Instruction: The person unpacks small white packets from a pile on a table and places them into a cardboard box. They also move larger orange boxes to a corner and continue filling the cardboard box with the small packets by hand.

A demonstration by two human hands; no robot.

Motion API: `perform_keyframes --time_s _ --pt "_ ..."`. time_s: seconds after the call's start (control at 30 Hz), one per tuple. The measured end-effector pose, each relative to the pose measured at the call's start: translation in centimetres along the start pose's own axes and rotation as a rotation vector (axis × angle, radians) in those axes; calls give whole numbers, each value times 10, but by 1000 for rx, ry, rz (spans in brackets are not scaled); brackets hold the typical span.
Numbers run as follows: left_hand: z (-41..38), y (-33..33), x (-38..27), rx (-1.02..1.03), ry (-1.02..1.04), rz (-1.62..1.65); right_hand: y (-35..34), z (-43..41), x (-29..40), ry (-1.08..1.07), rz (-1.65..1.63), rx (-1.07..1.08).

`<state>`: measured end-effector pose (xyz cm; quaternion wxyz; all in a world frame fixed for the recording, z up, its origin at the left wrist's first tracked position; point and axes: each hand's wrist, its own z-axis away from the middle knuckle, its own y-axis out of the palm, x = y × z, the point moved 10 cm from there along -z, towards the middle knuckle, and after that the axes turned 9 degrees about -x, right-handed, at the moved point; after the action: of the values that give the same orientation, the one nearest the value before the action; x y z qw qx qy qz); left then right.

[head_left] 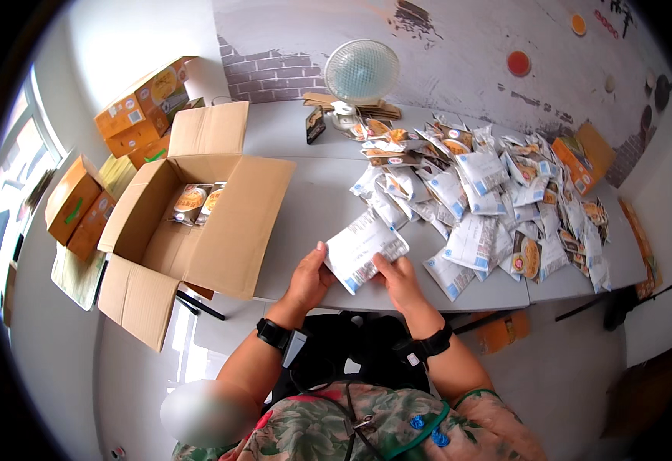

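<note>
Between my hands is a white-backed food pouch point(362, 249), its printed back turned up. My left hand point(308, 279) grips its left end, with the thumb along the edge. My right hand point(400, 282) pinches the lower right part, thumb on top and fingers hidden beneath. To the right a large heap of similar pouches point(483, 173) spreads over the grey table point(313, 190), some back up and some with orange-and-brown fronts showing. On the left stands an open cardboard box point(157, 242) with its flaps folded out. Inside, pouches point(191, 201) with their fronts showing lie at its far end.
A fan point(362, 72) stands at the back before flat cardboard pieces point(391, 109) and near a small black box point(315, 125). Orange cartons point(140, 109) are stacked at the back left, with more cartons point(77, 204) nearer. An open orange carton point(578, 161) sits behind the heap.
</note>
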<state>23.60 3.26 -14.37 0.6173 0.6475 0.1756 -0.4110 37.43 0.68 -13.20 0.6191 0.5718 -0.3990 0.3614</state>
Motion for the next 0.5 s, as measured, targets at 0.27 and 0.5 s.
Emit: perform_keyframes --time_s 0.27,0.5 --pt "1 -3 6 25 0 -14 -1 5 6 -22 -65 34" --pt "5 -1 5 29 -6 -57 0 7 12 -53 -63 -12"
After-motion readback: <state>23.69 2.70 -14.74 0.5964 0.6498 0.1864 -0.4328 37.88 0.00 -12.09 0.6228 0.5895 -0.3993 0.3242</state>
